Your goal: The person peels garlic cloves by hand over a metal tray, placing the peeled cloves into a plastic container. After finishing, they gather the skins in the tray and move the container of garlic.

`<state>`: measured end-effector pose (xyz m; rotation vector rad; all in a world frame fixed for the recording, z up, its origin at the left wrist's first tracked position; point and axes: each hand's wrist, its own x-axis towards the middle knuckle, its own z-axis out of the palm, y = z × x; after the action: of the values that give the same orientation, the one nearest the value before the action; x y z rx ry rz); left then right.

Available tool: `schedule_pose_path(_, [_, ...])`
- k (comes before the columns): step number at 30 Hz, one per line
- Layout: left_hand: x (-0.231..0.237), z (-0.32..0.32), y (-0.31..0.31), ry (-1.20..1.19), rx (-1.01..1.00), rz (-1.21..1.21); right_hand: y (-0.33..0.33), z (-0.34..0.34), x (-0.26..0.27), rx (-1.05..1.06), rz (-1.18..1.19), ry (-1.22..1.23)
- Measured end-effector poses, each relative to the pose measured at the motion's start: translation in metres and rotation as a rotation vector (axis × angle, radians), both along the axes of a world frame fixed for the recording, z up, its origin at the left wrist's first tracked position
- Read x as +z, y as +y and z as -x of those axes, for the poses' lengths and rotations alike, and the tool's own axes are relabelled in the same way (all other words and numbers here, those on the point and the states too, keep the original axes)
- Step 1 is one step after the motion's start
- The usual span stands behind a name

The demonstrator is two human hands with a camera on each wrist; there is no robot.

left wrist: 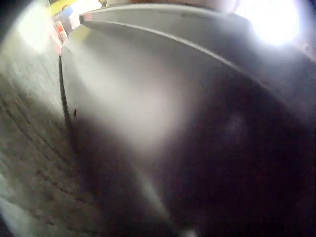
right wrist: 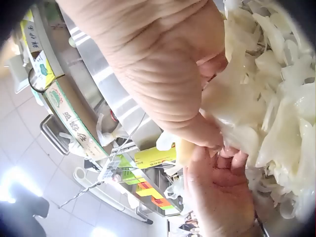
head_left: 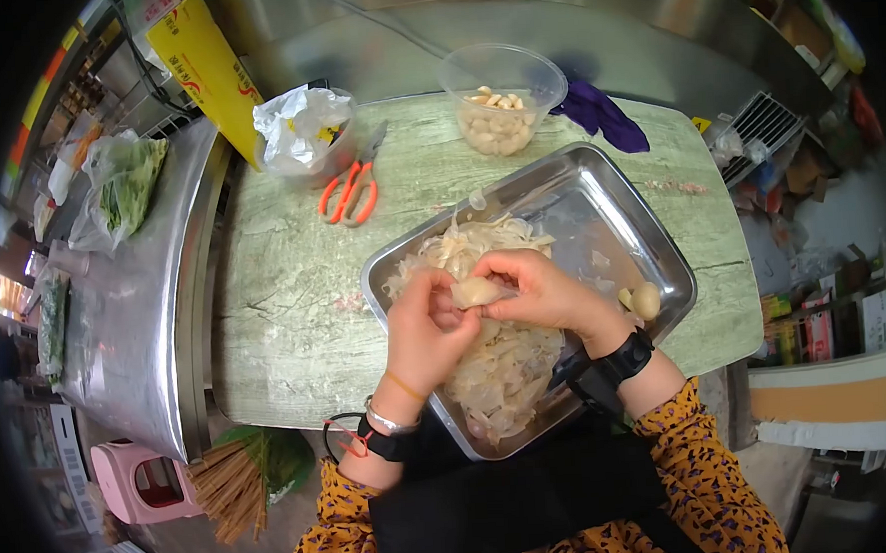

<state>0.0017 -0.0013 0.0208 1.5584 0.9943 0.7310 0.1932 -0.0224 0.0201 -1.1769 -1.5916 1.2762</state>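
Over the metal tray [head_left: 614, 192], my two hands meet at a pale garlic clove [head_left: 476, 292] with papery skin on it. My left hand [head_left: 416, 328] pinches it from the left, thumb and fingers curled in. The right hand [head_left: 544, 291] pinches its other side between thumb and forefinger. Below them lies a heap of loose garlic skins [head_left: 503, 378], seen close in the right wrist view. At the tray's right end sit unpeeled garlic pieces [head_left: 646, 301]. The left wrist view is dark and blurred and shows neither hand.
Behind the tray stands a clear plastic bowl [head_left: 500, 123] of peeled cloves, beside a purple cloth [head_left: 603, 116]. Orange-handled scissors [head_left: 348, 193] lie left, near a plastic-covered tub [head_left: 305, 128] and a yellow box [head_left: 204, 74]. A steel counter [head_left: 129, 313] adjoins the table's left side.
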Motion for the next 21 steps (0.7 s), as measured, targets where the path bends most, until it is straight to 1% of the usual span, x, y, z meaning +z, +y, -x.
schedule_pose_path(1, [-0.008,0.0,0.002,-0.136,0.024,-0.04,0.001,0.003,-0.001,0.006,0.0,-0.001])
schedule_pose_path(2, [-0.014,0.0,0.004,-0.272,0.047,-0.083,0.002,0.008,-0.001,-0.027,0.001,0.077])
schedule_pose_path(3, [-0.015,0.001,0.004,-0.272,0.051,-0.087,0.002,0.011,-0.002,-0.059,-0.001,0.155])
schedule_pose_path(4, [-0.015,0.0,0.003,-0.212,0.079,-0.129,-0.001,0.012,-0.002,-0.052,-0.01,0.155])
schedule_pose_path(5, [-0.013,0.002,0.005,-0.15,0.114,-0.188,-0.003,0.013,-0.003,-0.073,-0.072,0.043])
schedule_pose_path(6, [-0.025,0.001,0.005,-0.185,0.134,-0.218,0.0,0.015,-0.001,-0.087,-0.158,-0.062])
schedule_pose_path(7, [-0.024,-0.002,0.004,-0.134,0.165,-0.233,-0.002,0.017,0.001,-0.099,-0.187,-0.117])
schedule_pose_path(8, [-0.028,-0.004,0.003,-0.102,0.169,-0.257,-0.003,0.015,-0.005,-0.107,-0.161,-0.23])
schedule_pose_path(9, [-0.026,-0.002,0.003,-0.049,0.165,-0.283,-0.001,0.014,-0.011,-0.091,-0.082,-0.157])
schedule_pose_path(10, [-0.026,-0.002,0.004,-0.122,0.131,-0.27,0.0,0.013,-0.021,-0.084,-0.058,-0.02])
schedule_pose_path(11, [-0.028,-0.001,0.008,-0.161,0.091,-0.3,-0.001,0.017,-0.006,-0.077,0.063,0.115])
schedule_pose_path(12, [-0.031,0.003,0.008,-0.305,0.042,-0.153,-0.001,0.017,0.001,-0.057,0.119,0.137])
schedule_pose_path(13, [-0.031,0.004,0.007,-0.404,0.011,-0.018,-0.002,0.015,0.001,-0.04,0.094,0.136])
schedule_pose_path(14, [-0.036,0.004,0.006,-0.386,0.02,-0.05,-0.002,0.014,0.001,-0.042,0.147,0.163])
schedule_pose_path(15, [-0.031,0.003,0.007,-0.368,0.027,-0.076,-0.002,0.014,0.0,-0.047,0.204,0.189])
schedule_pose_path(16, [-0.026,0.002,0.008,-0.366,0.029,-0.09,-0.002,0.015,0.001,-0.078,0.202,0.196])
schedule_pose_path(17, [-0.021,0.0,0.004,-0.298,0.056,-0.214,-0.003,0.015,-0.002,-0.073,0.195,0.198])
schedule_pose_path(18, [-0.014,0.0,0.001,-0.231,0.082,-0.333,-0.003,0.013,-0.006,-0.098,0.19,0.254])
schedule_pose_path(19, [-0.011,0.001,0.001,-0.232,0.085,-0.341,-0.001,0.012,-0.009,-0.122,0.183,0.308])
schedule_pose_path(21, [-0.006,0.002,0.0,-0.149,0.068,-0.253,0.0,0.01,-0.014,-0.134,0.191,0.323])
